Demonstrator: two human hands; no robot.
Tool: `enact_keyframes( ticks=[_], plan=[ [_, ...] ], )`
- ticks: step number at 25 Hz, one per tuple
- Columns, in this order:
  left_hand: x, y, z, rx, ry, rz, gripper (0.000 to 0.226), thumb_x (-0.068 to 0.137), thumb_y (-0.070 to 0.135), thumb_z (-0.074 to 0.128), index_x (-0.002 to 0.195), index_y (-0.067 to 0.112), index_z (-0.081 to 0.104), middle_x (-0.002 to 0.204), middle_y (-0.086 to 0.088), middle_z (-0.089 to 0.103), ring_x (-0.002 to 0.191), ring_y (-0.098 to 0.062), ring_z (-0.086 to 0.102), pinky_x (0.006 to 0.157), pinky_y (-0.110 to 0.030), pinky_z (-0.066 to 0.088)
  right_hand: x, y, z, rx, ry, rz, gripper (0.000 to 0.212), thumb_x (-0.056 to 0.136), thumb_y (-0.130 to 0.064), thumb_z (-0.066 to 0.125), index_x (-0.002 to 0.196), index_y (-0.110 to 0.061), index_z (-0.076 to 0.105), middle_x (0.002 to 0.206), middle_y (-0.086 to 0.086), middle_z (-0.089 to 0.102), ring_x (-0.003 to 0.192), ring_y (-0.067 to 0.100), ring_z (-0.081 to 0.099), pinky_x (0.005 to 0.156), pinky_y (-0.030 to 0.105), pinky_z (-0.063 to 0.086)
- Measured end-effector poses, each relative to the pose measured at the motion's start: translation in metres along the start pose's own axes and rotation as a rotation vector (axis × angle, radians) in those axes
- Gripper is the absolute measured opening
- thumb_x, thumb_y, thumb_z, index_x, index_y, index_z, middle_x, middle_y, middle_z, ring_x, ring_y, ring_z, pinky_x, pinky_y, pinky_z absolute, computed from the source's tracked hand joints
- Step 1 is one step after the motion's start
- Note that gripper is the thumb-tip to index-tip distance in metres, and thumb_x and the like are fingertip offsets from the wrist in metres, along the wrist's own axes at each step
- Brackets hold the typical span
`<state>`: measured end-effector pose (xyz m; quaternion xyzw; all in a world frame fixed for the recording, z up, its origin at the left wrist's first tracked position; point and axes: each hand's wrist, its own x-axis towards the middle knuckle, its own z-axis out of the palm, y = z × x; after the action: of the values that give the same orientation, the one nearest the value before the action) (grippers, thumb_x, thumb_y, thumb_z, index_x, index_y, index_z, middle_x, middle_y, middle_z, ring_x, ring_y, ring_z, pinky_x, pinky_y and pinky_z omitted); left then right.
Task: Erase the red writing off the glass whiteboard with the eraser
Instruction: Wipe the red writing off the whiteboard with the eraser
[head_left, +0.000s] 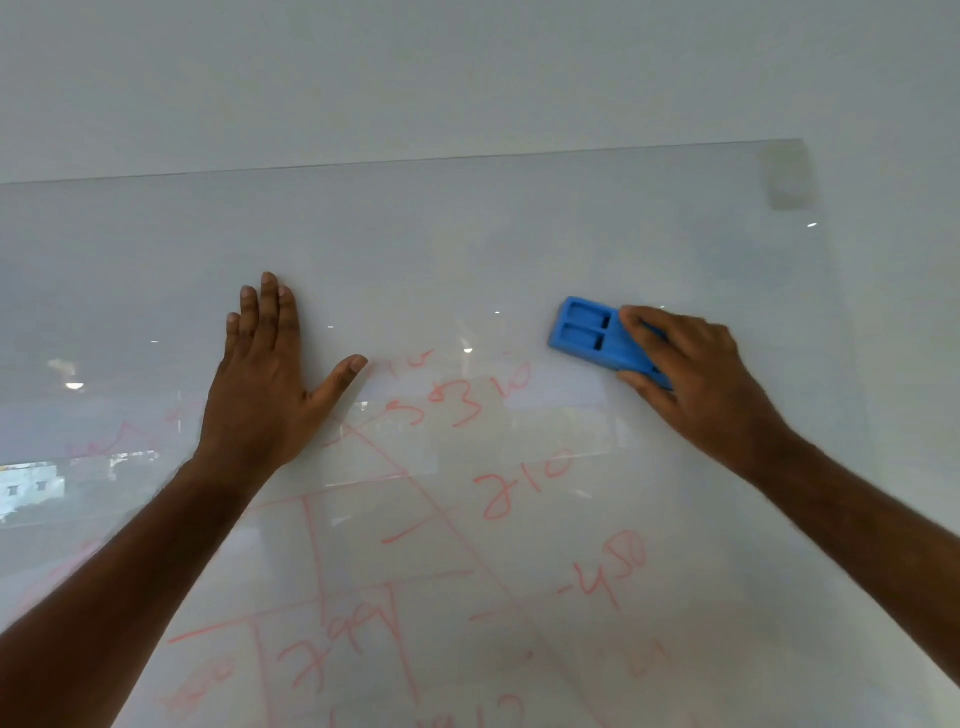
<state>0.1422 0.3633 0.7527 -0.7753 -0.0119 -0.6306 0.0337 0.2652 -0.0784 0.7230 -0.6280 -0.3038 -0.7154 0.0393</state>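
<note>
With the left hand (260, 384) spread flat on the glass whiteboard (519, 234), the right hand (696, 374), its grip closed on the blue eraser (592, 338) near the board's upper right corner, should probably sweep firm overlapping strokes down through the red writing (467, 410).

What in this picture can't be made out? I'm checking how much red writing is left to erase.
- Head view: the red writing runs off the bottom edge, so its full extent is unknown.
- The left hand and forearm cover part of the glass whiteboard; any writing beneath is hidden.
- Faint marks at lower left are too pale and washed by reflections to read.
- The right hand covers much of the eraser; its wiping face is unseen.
</note>
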Motion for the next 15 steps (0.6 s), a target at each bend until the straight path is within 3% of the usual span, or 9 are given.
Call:
enact_keyframes(
  ticks=[4, 7, 12, 15],
  plan=[
    [-0.001, 0.001, 0.0, 0.003, 0.007, 0.01, 0.115, 0.096, 0.086, 0.026, 0.174, 0.004, 0.004, 0.184, -0.012, -0.003, 0.17, -0.029, -0.005, 0.138, -0.046, 0.003, 0.033, 0.021, -0.001, 0.029, 0.038, 0.21, 0.059, 0.103, -0.043, 0.049, 0.153, -0.011, 0.044, 0.149, 0.011, 0.05, 0.123, 0.035, 0.052, 0.101, 0.051, 0.041],
    [-0.002, -0.001, 0.001, -0.005, 0.001, 0.019, 0.114, 0.097, 0.085, 0.025, 0.174, 0.004, 0.004, 0.184, -0.012, -0.004, 0.17, -0.029, -0.006, 0.138, -0.046, 0.002, 0.073, -0.007, 0.012, 0.063, 0.062, 0.234, 0.058, 0.101, -0.041, 0.052, 0.151, -0.011, 0.047, 0.148, 0.011, 0.052, 0.12, 0.039, 0.055, 0.099, 0.052, 0.043],
    [-0.003, -0.011, 0.0, 0.015, 0.007, 0.076, 0.111, 0.099, 0.084, 0.025, 0.174, 0.005, 0.004, 0.184, -0.011, -0.003, 0.17, -0.026, -0.005, 0.138, -0.043, 0.004, 0.063, -0.083, 0.025, 0.059, 0.057, -0.03, 0.058, 0.096, -0.038, 0.056, 0.146, -0.01, 0.054, 0.145, 0.009, 0.058, 0.114, 0.036, 0.062, 0.094, 0.048, 0.048],
    [-0.003, -0.021, -0.003, 0.022, 0.001, 0.108, 0.11, 0.099, 0.083, 0.027, 0.175, 0.007, 0.005, 0.184, -0.008, -0.001, 0.17, -0.023, -0.004, 0.138, -0.043, 0.007, 0.025, -0.08, 0.019, 0.022, 0.024, -0.213, 0.052, 0.099, -0.036, 0.059, 0.145, -0.011, 0.054, 0.148, 0.006, 0.056, 0.118, 0.031, 0.062, 0.096, 0.046, 0.046]
  ],
)
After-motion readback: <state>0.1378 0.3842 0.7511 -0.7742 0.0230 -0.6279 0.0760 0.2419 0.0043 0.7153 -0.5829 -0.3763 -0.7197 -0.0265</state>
